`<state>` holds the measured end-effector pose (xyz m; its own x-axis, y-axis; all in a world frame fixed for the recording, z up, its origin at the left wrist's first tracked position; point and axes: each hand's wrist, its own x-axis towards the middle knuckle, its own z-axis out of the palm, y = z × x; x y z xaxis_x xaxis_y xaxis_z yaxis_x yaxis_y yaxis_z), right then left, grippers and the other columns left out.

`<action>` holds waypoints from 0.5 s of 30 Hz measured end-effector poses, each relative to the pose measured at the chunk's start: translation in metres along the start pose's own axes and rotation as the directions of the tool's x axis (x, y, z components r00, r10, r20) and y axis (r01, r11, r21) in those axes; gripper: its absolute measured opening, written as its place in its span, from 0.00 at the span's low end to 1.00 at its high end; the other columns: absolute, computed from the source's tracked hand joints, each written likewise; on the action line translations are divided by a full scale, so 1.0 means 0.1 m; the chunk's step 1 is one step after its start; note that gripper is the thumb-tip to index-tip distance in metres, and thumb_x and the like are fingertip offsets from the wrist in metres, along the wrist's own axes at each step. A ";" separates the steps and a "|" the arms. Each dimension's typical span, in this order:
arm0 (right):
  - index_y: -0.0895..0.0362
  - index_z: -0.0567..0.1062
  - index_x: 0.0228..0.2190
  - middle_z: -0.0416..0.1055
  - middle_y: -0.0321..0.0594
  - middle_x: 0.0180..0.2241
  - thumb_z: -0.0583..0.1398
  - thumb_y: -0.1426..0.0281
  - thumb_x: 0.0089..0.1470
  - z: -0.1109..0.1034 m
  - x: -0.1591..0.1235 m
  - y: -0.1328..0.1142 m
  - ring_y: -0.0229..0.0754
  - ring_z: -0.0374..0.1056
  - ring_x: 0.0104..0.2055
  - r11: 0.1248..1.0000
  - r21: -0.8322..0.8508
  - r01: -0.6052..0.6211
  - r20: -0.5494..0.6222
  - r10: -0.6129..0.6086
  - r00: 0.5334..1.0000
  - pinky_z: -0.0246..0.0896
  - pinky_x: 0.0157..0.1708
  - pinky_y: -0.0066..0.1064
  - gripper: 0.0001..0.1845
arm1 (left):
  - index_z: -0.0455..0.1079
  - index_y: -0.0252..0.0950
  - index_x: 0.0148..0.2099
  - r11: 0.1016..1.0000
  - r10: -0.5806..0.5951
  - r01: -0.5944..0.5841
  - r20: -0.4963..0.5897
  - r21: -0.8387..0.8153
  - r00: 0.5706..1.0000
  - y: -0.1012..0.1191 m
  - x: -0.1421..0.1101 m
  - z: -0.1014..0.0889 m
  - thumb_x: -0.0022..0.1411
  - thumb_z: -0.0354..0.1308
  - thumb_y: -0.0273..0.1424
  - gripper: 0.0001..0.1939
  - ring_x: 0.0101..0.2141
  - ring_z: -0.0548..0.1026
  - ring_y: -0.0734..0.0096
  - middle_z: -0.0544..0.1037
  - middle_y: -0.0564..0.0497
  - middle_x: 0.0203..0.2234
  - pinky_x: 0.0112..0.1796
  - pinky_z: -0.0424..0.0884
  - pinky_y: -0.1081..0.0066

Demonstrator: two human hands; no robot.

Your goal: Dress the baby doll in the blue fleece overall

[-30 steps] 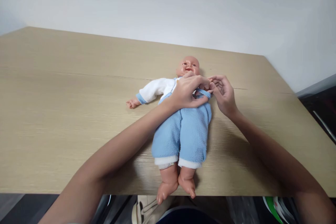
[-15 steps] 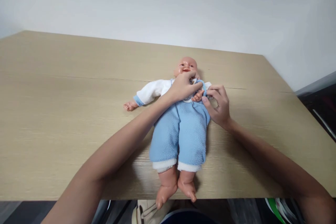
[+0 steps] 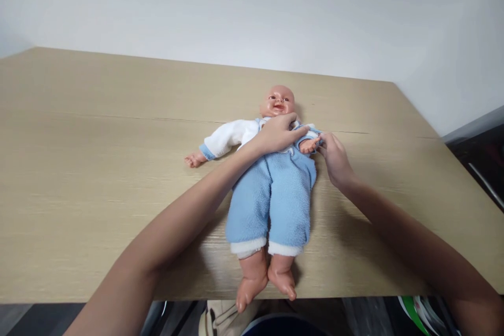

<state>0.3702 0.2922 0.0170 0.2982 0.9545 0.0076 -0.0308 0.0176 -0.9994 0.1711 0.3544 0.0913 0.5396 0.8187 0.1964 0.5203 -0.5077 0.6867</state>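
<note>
A baby doll (image 3: 279,101) lies on its back, dressed in a blue and white outfit (image 3: 252,210), with its bare feet towards me. My left hand (image 3: 280,134) lies across its upper chest, fingers curled on the clothing at the shoulder on the right; part of the chest is covered by it. Beside that shoulder, my right hand (image 3: 335,160) pinches the edge of the blue-cuffed sleeve, close to the doll's small hand (image 3: 309,145), which pokes out of the cuff. The other doll arm (image 3: 226,136) stretches out to the left in its white sleeve.
The doll rests on a light wooden table (image 3: 98,194) with its feet at the front edge. A pale wall (image 3: 236,10) stands behind. Dark furniture (image 3: 480,152) is at the right, and a green and white round object (image 3: 413,312) sits below the table edge.
My right hand has pulled the sleeve edge outward to the right, and its fingers have closed together. The doll's small hand has shifted right with it. My left hand has slid slightly down off the chin.
</note>
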 end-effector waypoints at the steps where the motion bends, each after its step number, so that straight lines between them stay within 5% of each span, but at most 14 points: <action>1: 0.48 0.73 0.33 0.78 0.38 0.37 0.68 0.46 0.57 0.01 0.02 0.00 0.49 0.76 0.44 0.999 0.020 -0.025 0.015 0.025 1.000 0.77 0.48 0.39 0.21 | 0.64 0.41 0.36 1.000 -0.002 0.002 -0.009 0.007 1.000 -0.01 0.01 0.01 0.77 0.58 0.46 0.19 0.34 0.72 0.62 0.74 0.52 0.30 0.37 0.63 0.62; 5: 0.48 0.74 0.33 0.79 0.36 0.35 0.73 0.41 0.48 0.07 0.16 0.00 0.48 0.78 0.41 0.987 0.067 -0.146 0.066 0.141 0.988 0.77 0.39 0.36 0.27 | 0.69 0.40 0.42 0.998 0.008 -0.006 -0.034 0.057 0.999 -0.06 0.03 0.04 0.77 0.58 0.43 0.13 0.37 0.76 0.60 0.80 0.49 0.35 0.40 0.67 0.63; 9: 0.47 0.73 0.33 0.77 0.32 0.34 0.75 0.37 0.44 0.09 0.26 -0.01 0.44 0.75 0.40 0.993 0.064 -0.104 0.114 0.096 0.989 0.74 0.40 0.33 0.32 | 0.69 0.39 0.45 0.994 -0.045 0.055 -0.096 0.099 0.994 -0.07 0.01 0.03 0.77 0.60 0.41 0.11 0.37 0.78 0.59 0.81 0.48 0.36 0.38 0.66 0.63; 15: 0.47 0.73 0.34 0.71 0.29 0.29 0.72 0.33 0.53 0.07 0.30 -0.10 0.43 0.73 0.36 0.996 -0.086 -0.028 0.178 0.043 0.983 0.74 0.38 0.33 0.33 | 0.71 0.38 0.45 0.987 -0.027 0.048 -0.140 0.151 0.990 -0.09 0.00 0.04 0.77 0.61 0.41 0.11 0.35 0.78 0.59 0.81 0.48 0.34 0.38 0.66 0.63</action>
<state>0.3727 0.3226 0.0274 0.1220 0.9921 -0.0291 0.0431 -0.0346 -0.9985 0.1690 0.3579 0.0817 0.4279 0.8614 0.2737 0.6393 -0.5025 0.5821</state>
